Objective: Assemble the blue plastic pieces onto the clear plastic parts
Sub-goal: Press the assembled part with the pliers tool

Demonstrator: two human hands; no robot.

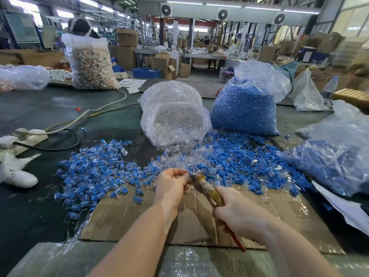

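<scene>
The fingers of the left hand [171, 181] pinch something small at the nose of a pair of pliers [207, 189]; it looks like a clear part, though it is too small to tell for sure. The right hand [237, 215] is clenched around the pliers' yellow and red handles. Both hands hover over a flattened cardboard sheet [123, 218] on the dark counter [40, 108]. Just beyond the fingers lies a loose mix of clear plastic parts [175, 158] and blue plastic pieces [229, 154]. To the left spreads a pile of assembled pieces [93, 172], blue set in clear. Behind stand a bag of clear parts [175, 118] tipped toward the person and an upright bag of blue pieces [245, 108], side by side. A power strip [24, 136] rests at the far left.
</scene>
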